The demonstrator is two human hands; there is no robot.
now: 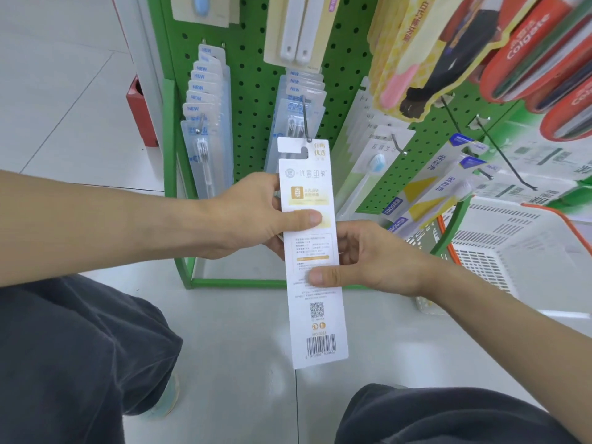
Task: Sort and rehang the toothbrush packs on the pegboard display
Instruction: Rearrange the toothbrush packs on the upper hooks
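Observation:
A long white toothbrush pack (315, 312) with a barcode faces me, back side up, in front of the green pegboard (253, 91). My left hand (256, 216) pinches its upper part, thumb across the front. My right hand (368, 261) grips it lower down from the right, thumb on the print. A second white pack (296, 145) sits just behind its top, right below the tip of a metal hook (306, 120). Clear packs marked NEW (205, 123) hang on the left hook, and more clear packs (298, 91) hang on the middle hook.
White and blue packs (381, 158) and FROG packs (429, 193) hang to the right. Red Colgate packs (541, 49) fill the top right. A white basket with an orange rim (512, 248) stands on the floor at right. My knees are at the bottom.

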